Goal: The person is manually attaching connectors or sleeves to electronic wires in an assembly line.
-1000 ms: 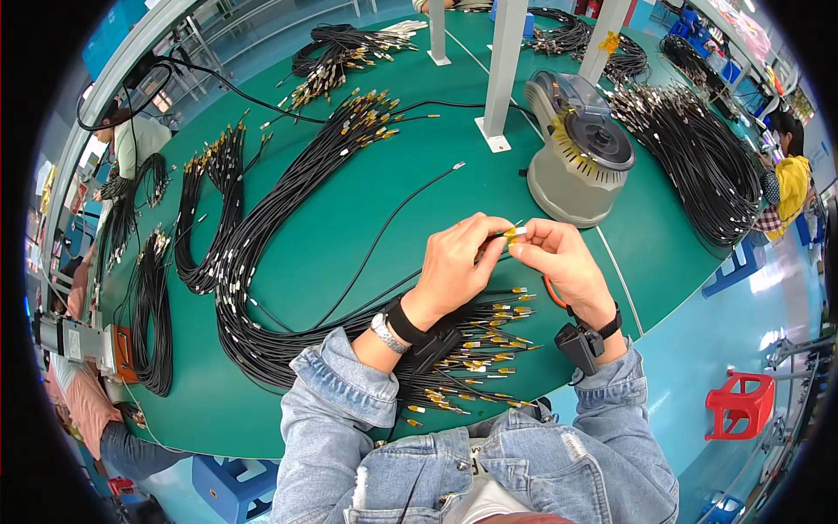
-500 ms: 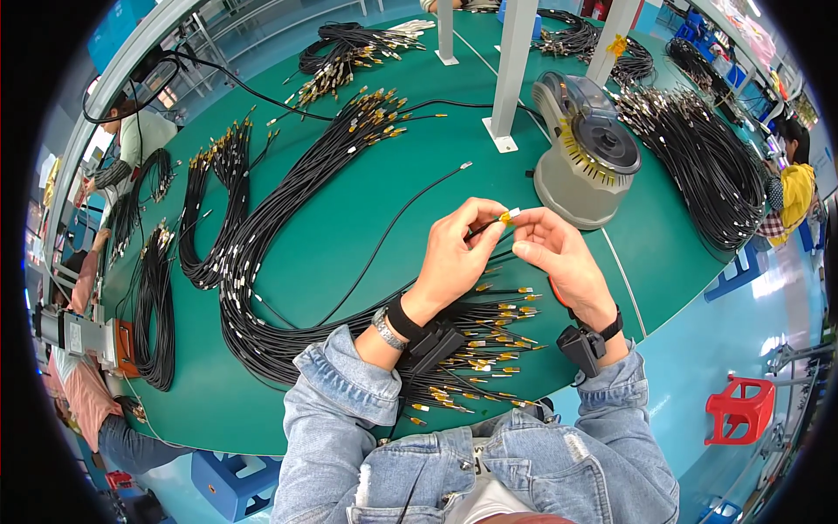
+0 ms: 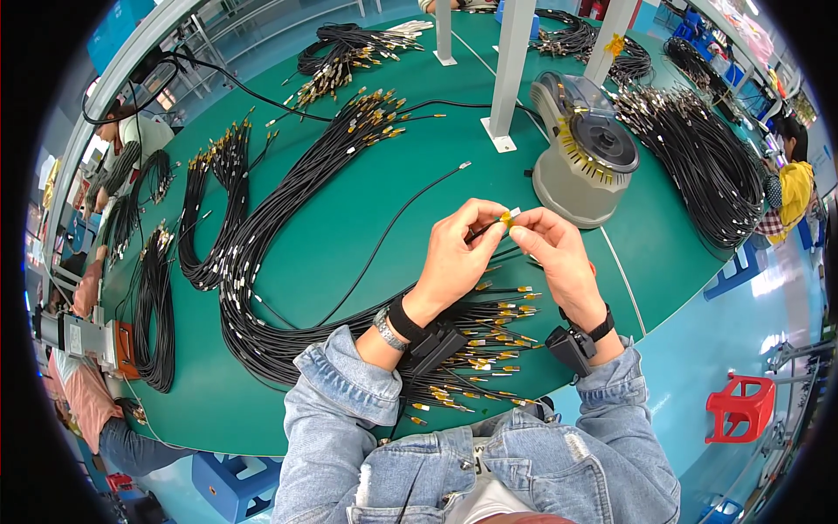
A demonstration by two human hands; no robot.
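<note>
The green table [image 3: 349, 210] bears bundled cables [image 3: 284, 201]. Left hand [image 3: 456, 258] pinches one black cable [image 3: 476, 233] near its tip, raised above the surface; right hand [image 3: 559, 262] grips the yellow tape [image 3: 506, 219] there. Many nearby cable ends [image 3: 504, 310] are already taped; this wrap appears unfinished; remaining count undeterminable.

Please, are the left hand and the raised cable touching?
Touching: the head view shows the left hand pinching the raised cable between thumb and fingers.
</note>
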